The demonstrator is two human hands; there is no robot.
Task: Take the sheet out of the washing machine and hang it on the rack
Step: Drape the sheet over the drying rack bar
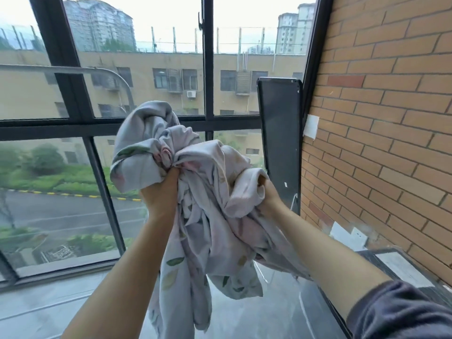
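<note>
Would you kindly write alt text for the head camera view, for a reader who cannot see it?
Two bare hands, left hand and right hand, hold up a bunched, leaf-printed sheet before a large black-framed window, its lower end hanging down between the forearms. A metal rack bar curves at upper left, and a brick wall stands on the right.

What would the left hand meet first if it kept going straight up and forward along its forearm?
The left hand is already buried in the bunched sheet, so it would push into that cloth first. Beyond it, probably the window glass or the grey rail; depth is unclear.
</note>
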